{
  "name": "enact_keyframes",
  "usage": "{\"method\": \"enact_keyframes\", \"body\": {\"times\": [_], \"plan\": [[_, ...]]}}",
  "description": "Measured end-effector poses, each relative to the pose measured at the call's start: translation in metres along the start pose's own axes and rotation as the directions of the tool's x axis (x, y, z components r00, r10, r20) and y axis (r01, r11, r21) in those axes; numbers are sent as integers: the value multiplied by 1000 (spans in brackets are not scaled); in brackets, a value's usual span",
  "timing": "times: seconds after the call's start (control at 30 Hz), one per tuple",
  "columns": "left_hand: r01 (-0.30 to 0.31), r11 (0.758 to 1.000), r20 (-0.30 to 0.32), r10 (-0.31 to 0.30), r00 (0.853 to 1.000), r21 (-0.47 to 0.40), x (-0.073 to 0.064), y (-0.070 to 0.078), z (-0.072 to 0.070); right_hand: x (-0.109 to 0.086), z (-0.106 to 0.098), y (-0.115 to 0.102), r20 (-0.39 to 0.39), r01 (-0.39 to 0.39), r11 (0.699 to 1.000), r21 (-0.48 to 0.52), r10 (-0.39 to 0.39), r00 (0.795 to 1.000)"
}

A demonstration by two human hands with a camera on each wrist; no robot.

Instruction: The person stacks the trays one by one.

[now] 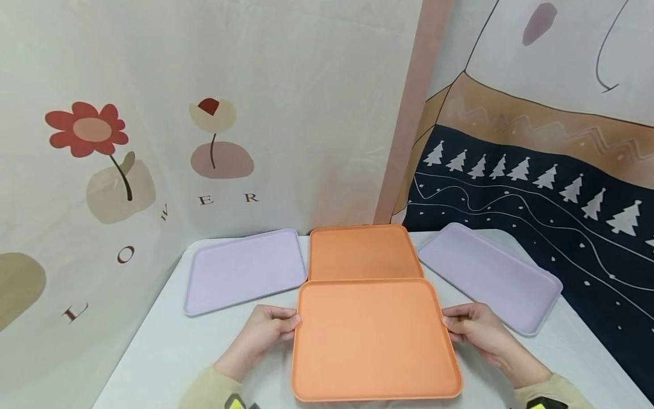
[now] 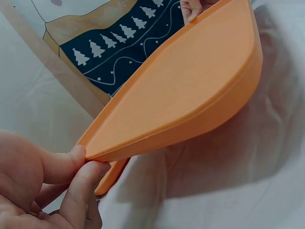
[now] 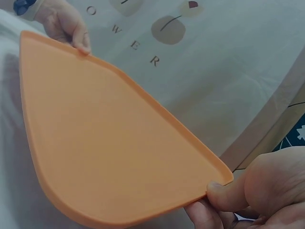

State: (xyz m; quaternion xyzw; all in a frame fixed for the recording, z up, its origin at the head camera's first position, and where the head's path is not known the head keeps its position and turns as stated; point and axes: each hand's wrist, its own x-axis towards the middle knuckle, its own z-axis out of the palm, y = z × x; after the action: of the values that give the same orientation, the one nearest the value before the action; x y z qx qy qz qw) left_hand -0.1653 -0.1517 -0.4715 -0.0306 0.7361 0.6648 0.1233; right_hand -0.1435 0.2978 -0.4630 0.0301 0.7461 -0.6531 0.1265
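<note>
Between both hands is an orange tray (image 1: 376,341), held raised off the white table, its shadow falling below it in the left wrist view. My left hand (image 1: 264,334) pinches its left rim, thumb on top and fingers beneath. On the opposite rim my right hand (image 1: 480,332) pinches in the same way, as the right wrist view shows up close. A second orange tray (image 1: 364,253) lies behind, its near edge covered by the held one. Both orange trays have rounded corners and a low raised rim.
One lilac tray (image 1: 245,271) lies at the back left of the table (image 1: 153,346). Another lilac tray (image 1: 493,275) lies slanted at the back right, close to the right hand. Printed cloths (image 1: 306,113) hang behind and along the table's sides.
</note>
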Motion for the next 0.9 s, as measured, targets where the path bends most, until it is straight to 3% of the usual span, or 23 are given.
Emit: {"method": "enact_keyframes", "body": {"times": [0.77,0.9], "plan": [[17,999,-53,-15,998,33,8,-17,8,5,5,14,-24,-52,996,-77,50,998],[15,999,-67,-12,998,52,9,-17,9,6,8,15,-71,-65,991,-118,57,996]]}}
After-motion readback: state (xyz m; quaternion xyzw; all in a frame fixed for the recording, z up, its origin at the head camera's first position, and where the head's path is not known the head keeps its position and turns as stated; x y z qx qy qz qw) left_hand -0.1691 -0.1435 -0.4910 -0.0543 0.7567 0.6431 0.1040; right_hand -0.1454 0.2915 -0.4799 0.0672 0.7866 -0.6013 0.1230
